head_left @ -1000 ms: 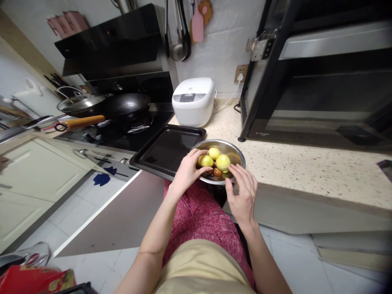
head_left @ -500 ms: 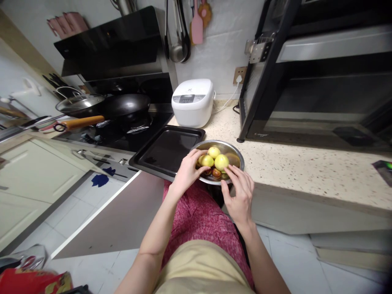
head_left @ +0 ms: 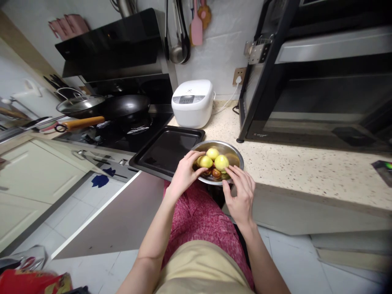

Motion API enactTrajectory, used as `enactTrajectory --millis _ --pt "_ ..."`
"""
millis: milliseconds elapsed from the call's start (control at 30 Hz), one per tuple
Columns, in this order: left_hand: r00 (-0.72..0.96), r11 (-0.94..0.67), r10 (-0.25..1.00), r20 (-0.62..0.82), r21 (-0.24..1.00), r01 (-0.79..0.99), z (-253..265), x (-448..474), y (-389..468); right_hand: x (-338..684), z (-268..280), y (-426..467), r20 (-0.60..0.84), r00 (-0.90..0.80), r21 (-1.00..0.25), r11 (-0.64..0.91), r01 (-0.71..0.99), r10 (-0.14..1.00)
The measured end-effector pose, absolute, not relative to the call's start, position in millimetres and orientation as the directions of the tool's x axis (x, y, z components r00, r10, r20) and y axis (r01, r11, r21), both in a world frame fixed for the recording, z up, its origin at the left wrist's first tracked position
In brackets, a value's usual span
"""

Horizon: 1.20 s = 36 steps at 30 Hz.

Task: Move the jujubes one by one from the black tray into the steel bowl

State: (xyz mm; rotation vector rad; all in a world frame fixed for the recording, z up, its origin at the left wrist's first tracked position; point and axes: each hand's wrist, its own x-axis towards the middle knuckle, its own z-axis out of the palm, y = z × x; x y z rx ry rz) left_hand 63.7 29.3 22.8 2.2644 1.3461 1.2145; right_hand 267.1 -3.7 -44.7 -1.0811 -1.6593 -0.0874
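A shallow metal bowl [head_left: 241, 160] rests at the counter's front edge, partly over the black tray's corner. Inside are a left yellow-green ball [head_left: 204, 162], a back yellow-green ball [head_left: 212, 153] and a right yellow-green ball [head_left: 221, 162]; I cannot tell what they are. Glossy brown round pieces [head_left: 216, 174] lie lower in the bowl. Thumb and fingers of my left hand [head_left: 187, 170] close around the left ball. My right hand [head_left: 240, 190] reaches over the near right rim with thumb and fingers apart, its fingertips at the right ball's side.
The black baking tray [head_left: 171, 149] lies left of the bowl. Behind stands a white rice cooker [head_left: 192, 102]. A stove [head_left: 122, 130] with a wok [head_left: 127, 106] and a lidded pan [head_left: 81, 104] is at left. A large black oven [head_left: 330, 94] fills the right side.
The left yellow-green ball and the back one have shifted very slightly left. Both hands keep nearly the same positions at the bowl.
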Motion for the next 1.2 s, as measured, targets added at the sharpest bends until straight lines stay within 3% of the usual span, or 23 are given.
enactTrajectory --millis 267,467,900,1200 --pt "0.076 -0.501 0.769 0.635 0.525 0.688 28.3 57.2 -2.2 273.8 -42.8 -5.6 0.821 0.047 -0.448 0.59 0.672 0.569" --pt "-0.073 -0.48 0.653 0.754 0.487 0.73 21.3 57.2 -36.7 280.9 -42.9 -10.7 0.856 0.102 -0.427 0.583 0.691 0.507" --pt "0.05 -0.635 0.56 0.827 0.39 0.666 4.3 55.8 -57.1 285.1 -35.5 -22.7 0.873 0.085 -0.379 0.561 0.736 0.48" --pt "0.072 -0.661 0.562 0.824 0.396 0.637 -1.2 54.4 -57.5 284.2 -32.7 -27.7 0.841 0.101 -0.43 0.542 0.722 0.532"
